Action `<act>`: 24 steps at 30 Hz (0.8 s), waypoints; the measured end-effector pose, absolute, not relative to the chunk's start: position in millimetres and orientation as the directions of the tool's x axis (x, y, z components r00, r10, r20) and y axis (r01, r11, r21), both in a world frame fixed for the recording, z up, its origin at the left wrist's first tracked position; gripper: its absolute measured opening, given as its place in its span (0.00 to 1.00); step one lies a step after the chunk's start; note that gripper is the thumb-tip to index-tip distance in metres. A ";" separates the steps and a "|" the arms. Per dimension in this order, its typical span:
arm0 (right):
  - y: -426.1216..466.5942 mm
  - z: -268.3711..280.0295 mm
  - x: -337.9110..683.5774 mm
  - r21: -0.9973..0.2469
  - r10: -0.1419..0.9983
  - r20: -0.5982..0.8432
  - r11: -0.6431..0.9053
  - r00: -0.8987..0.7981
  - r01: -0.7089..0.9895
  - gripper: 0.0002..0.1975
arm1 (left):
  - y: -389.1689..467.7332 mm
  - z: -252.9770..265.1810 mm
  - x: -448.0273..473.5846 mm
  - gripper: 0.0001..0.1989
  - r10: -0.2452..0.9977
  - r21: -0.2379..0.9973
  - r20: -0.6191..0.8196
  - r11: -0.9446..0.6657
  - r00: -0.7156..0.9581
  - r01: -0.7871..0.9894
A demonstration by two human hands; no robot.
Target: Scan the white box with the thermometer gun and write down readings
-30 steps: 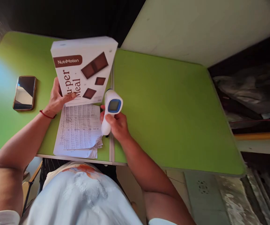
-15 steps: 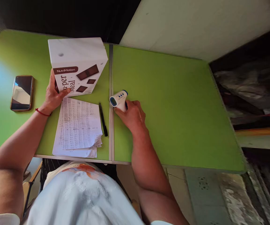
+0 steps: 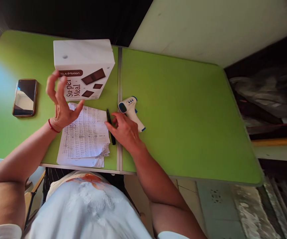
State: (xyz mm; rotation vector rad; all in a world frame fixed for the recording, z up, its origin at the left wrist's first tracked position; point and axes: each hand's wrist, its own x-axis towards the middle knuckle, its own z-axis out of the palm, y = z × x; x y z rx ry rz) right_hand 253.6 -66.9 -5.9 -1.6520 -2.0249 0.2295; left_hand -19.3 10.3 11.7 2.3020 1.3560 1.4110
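Note:
My left hand is raised with its fingers spread, in front of the lower left of a white box printed "NutriMotion Su-per Meal". It holds nothing. The box stands upright at the back of the table. Below that hand lies a stack of handwritten paper sheets. At the sheets' right edge a black pen lies lengthwise. My right hand hovers at the pen, thumb and forefinger parted around its upper part, apparently not gripping it. Just beyond, a white and blue infrared thermometer lies on the table, partly behind my right hand.
A phone in a brown case lies at the left of the green table. A metal seam divides the tabletop. A pale wall rises behind it, and a shelf with bagged things stands at the right.
My left hand has let go of the box and lifted toward me, fingers spreading. My right hand has released the thermometer, which lies on the table, and moved left to the pen.

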 end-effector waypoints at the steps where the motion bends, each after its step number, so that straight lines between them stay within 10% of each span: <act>1: -67.9 -7.6 250.0 -0.422 0.957 0.261 0.232 -0.128 0.876 0.16 | 5.8 13.6 -16.6 0.37 0.724 0.480 0.648 -0.631 0.239 0.609; 5: -66.2 -14.0 248.6 -0.415 0.964 0.248 0.194 -0.095 0.889 0.15 | 1.8 14.1 -7.7 0.19 0.635 0.369 0.542 -0.769 0.551 0.523; 9: -61.7 -15.7 257.3 -0.518 0.938 0.334 0.262 -0.089 0.814 0.17 | 4.4 12.8 -3.4 0.25 0.624 0.364 0.358 -0.779 0.695 0.511; 24: -69.3 -14.1 242.9 -0.878 0.888 0.441 0.397 0.130 0.268 0.13 | 3.6 12.1 0.1 0.29 0.714 0.440 0.122 -0.661 0.689 0.608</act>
